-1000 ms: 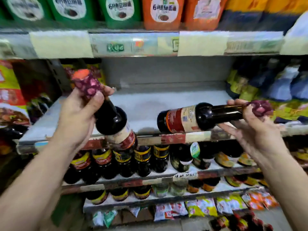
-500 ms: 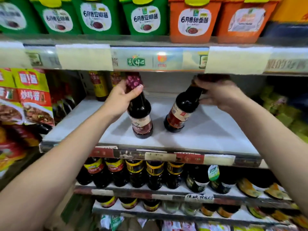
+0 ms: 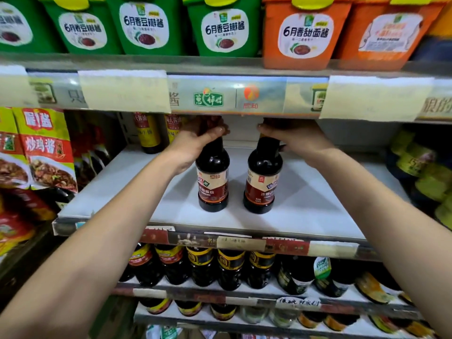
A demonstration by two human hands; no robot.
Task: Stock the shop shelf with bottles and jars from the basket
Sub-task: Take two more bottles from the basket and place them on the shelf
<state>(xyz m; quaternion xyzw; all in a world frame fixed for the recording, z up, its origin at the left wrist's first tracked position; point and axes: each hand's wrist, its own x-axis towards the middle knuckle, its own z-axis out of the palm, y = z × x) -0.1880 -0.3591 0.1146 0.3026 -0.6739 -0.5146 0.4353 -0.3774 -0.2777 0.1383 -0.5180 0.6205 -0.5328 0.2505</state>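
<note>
Head view: two dark bottles stand upright on the white shelf, near each other but apart. The left hand grips the left bottle by its neck, and the right hand grips the right bottle likewise. Both seem placed, with only letting go left. The basket is out of sight. Tubs sit at twelve o'clock, pouches at nine, stocked lower rows at six.
</note>
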